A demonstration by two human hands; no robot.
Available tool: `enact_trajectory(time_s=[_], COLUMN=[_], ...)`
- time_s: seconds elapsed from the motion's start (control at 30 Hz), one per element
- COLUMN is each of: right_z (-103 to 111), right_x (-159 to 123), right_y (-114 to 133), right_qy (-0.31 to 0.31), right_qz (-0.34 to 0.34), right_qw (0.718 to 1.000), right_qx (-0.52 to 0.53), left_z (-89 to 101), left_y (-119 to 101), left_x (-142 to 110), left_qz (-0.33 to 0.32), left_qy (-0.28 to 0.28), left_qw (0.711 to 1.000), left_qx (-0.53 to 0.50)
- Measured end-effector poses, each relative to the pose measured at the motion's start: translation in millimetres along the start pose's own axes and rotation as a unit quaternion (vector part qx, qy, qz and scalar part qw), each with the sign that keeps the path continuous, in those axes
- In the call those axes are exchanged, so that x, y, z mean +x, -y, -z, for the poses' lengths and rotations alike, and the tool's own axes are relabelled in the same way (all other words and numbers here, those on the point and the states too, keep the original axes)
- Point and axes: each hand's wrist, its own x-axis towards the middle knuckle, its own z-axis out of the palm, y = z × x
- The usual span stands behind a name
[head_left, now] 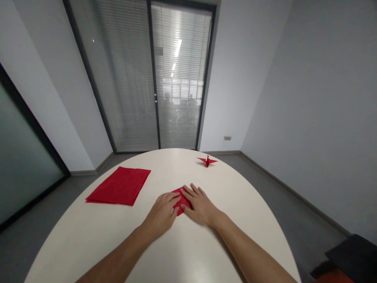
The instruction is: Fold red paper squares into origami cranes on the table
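A small folded piece of red paper (pixel 183 201) lies on the round white table in front of me, partly hidden under my fingers. My left hand (pixel 163 212) holds its left side, with the fingers curved over the paper and the thumb at the near edge. From the right, my right hand (pixel 202 206) rests on the same paper, palm down. Its fingers are stretched out and spread, some reaching past the far edge. Which folds lie under the fingers cannot be seen.
A stack of red paper sheets (pixel 120 186) lies at the table's left. Near the far right edge stands a red origami crane (pixel 207 161). The white tabletop (pixel 97 239) has a curved rim. A dark object (pixel 353 255) sits beyond it at lower right.
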Motion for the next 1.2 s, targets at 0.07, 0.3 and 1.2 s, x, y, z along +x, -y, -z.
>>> enact_trajectory(time_s=[0.07,0.3,1.2], right_z=[-0.4,-5.4,0.1], right_x=[0.3,1.4,3.2], right_y=[-1.5,-4.1,1.2], right_qy=[-0.004,-0.011,0.006], right_qz=[-0.011,-0.035,0.06], right_qw=[1.0,0.999,0.998], right_qx=[0.0,-0.014,-0.006], left_z=[0.8,-2.5,-3.8], left_y=[-0.4,0.6,5.1], left_x=[-0.5,-3.5,-3.1], left_qz=[-0.01,0.01,0.066], left_qy=[0.005,0.029,0.051], left_qw=[1.0,0.999,0.996], left_qx=[-0.003,0.025,0.04])
